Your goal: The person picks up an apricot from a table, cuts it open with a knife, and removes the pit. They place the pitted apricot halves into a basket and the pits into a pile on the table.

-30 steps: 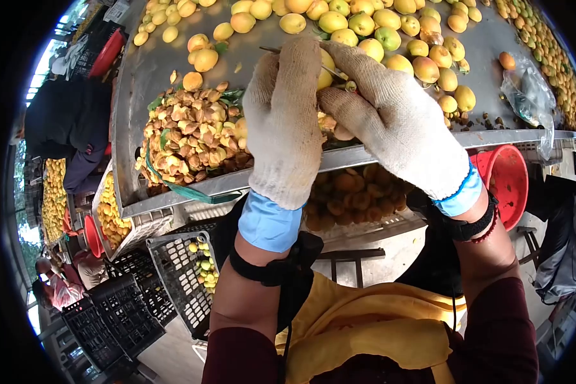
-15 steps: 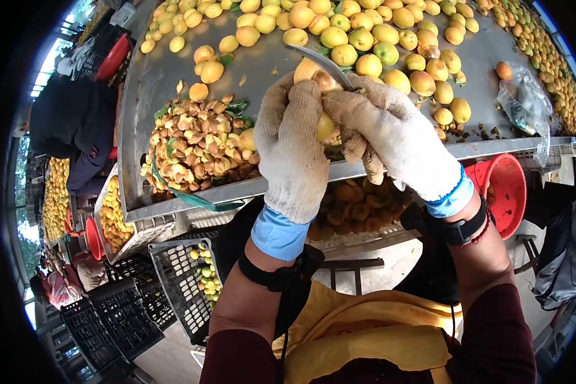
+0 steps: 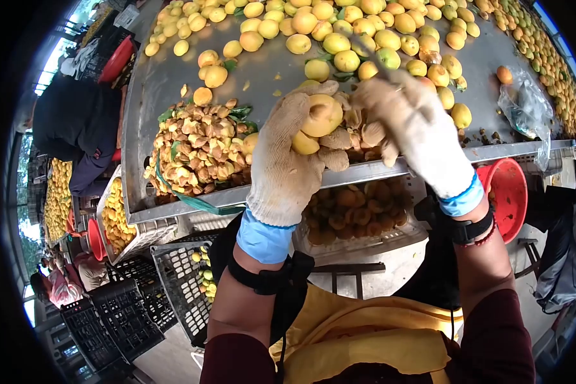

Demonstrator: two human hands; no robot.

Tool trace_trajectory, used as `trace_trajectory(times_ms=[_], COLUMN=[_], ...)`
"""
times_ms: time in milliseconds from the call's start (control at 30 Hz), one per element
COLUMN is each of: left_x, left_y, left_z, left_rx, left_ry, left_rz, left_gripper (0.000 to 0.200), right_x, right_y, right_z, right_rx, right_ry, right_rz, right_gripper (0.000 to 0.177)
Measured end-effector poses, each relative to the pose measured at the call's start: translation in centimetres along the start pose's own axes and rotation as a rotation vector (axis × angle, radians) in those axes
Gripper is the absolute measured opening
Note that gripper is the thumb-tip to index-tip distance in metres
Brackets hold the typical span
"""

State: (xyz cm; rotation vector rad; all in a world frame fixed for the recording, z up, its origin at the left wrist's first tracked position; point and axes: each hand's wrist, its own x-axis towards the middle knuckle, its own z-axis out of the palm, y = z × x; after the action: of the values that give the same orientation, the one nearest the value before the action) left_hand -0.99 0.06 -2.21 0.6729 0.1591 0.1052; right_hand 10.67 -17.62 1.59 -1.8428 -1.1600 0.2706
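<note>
My left hand [image 3: 288, 153], in a knit glove with a blue cuff, is closed around a yellow apricot [image 3: 324, 115]. A second apricot [image 3: 305, 143] sits lower in the same palm. My gloved right hand [image 3: 413, 128], smeared by motion, grips a knife [image 3: 379, 59] whose blurred blade points up and away to the left. The right fingers are a little apart from the held fruit. To the left of my left hand lies a heap of brown and yellow apricot scraps [image 3: 201, 147]. Beyond both hands, loose whole apricots [image 3: 336, 43] spread over the metal table [image 3: 166, 77].
Under the table edge stands a crate of apricot halves [image 3: 358, 211]. A red bucket [image 3: 509, 195] is at the right, below a clear plastic bag [image 3: 525, 102]. Black crates [image 3: 118, 313] stand at lower left, and a person in dark clothes [image 3: 73, 121] is at the left.
My hands have moved apart. The right hand with the knife has shifted right, away from the fruit, and the left hand has turned, showing the apricots in its palm.
</note>
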Motion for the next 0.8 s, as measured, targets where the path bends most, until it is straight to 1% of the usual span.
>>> trace_trajectory(times_ms=[67, 100, 133, 167, 200, 233, 267, 300, 333, 367, 400, 433, 467, 500, 533, 567, 600, 633, 667, 733, 767, 800], left_x=[-0.2, -0.3, -0.4, -0.5, -0.7, -1.0, -1.0, -0.4, -0.5, -0.9, -1.1, -1.0, -1.0, -1.0, -1.0, -1.0, -1.1, -1.1, -1.2, -1.2, -1.2, -1.0], left_y=[0.1, -0.1, -0.6, -0.9, -1.0, -1.1, -1.3, -2.7, -2.8, -2.5, -2.4, -2.9, -3.3, -3.7, -4.0, -4.2, -4.2, -4.2, -4.2, -4.5, -4.6, -4.8], left_z=[0.1, 0.6, 1.6, 2.3, 2.9, 3.4, 3.7, 2.7, 3.2, 4.1, 4.7, 5.1, 5.1, 5.0, 4.9, 4.7, 4.5, 4.4, 4.5, 4.7, 4.5, 4.1], left_rx=[0.024, 0.022, 0.091, 0.158, 0.154, 0.477, 0.802, 0.719, 0.714, 0.472, 0.232, 0.163, 0.162, 0.262, 0.362, 0.36, 0.438, 0.516, 0.516, 0.744, 0.743, 0.714], left_ry=[-0.095, -0.095, -0.001, 0.091, 0.087, 0.082, 0.075, 0.099, 0.095, 0.134, 0.172, 0.23, 0.229, 0.242, 0.254, 0.252, 0.238, 0.224, 0.224, 0.293, 0.293, 0.256], left_rz=[0.055, 0.056, 0.085, 0.11, 0.105, 0.169, 0.233, 0.407, 0.402, 0.251, 0.1, 0.102, 0.097, 0.165, 0.235, 0.233, 0.262, 0.292, 0.291, 0.374, 0.372, 0.425], left_gripper=[0.041, 0.041, 0.044, 0.048, 0.048, 0.047, 0.046, 0.027, 0.027, 0.028, 0.031, 0.033, 0.033, 0.032, 0.03, 0.03, 0.03, 0.03, 0.03, 0.03, 0.03, 0.03], right_x=[0.6, 1.2, 1.7, 2.1, 2.3, 2.7, 3.0, 3.5, 4.0, 4.1, 4.2, 4.3, 4.7, 4.7, 5.7, 5.4, 5.2, 5.1, 5.1, 5.0, 4.9, 4.9], right_y=[-1.6, -1.3, -1.0, -1.2, -1.4, 0.3, -1.2, -3.0, -4.3, -4.3, -4.7, -4.4, -4.3, -4.6, -3.9, -3.9, -4.0, -4.0, -3.9, -3.5, -3.3, -3.0], right_z=[-1.4, -0.8, -0.5, -0.7, -1.1, -1.7, -1.5, -1.0, -0.7, -0.7, -1.1, -0.5, 0.1, 0.2, 0.6, 0.6, 0.6, 0.6, 0.7, 0.7, 0.8, 0.9], right_rx=[0.619, 0.718, 0.949, 1.159, 1.366, 1.561, 1.555, 1.463, 1.352, 1.277, 1.282, 1.257, 1.232, 1.166, 1.224, 1.162, 1.102, 1.102, 1.108, 1.118, 1.123, 1.128], right_ry=[0.275, 0.365, 0.385, 0.4, 0.414, 0.222, 0.229, 0.504, 0.773, 0.768, 0.785, 0.796, 0.806, 0.902, 1.118, 1.099, 1.079, 1.079, 1.051, 0.994, 0.965, 0.936], right_rz=[0.335, 0.304, 0.223, 0.209, 0.194, -0.008, -0.004, 0.088, 0.178, 0.174, 0.249, 0.169, 0.089, 0.171, 0.199, 0.217, 0.235, 0.237, 0.219, 0.185, 0.169, 0.153], right_gripper=[0.034, 0.05, 0.049, 0.049, 0.049, 0.047, 0.047, 0.046, 0.047, 0.044, 0.037, 0.033, 0.029, 0.022, 0.021, 0.021, 0.021, 0.021, 0.021, 0.022, 0.022, 0.023])
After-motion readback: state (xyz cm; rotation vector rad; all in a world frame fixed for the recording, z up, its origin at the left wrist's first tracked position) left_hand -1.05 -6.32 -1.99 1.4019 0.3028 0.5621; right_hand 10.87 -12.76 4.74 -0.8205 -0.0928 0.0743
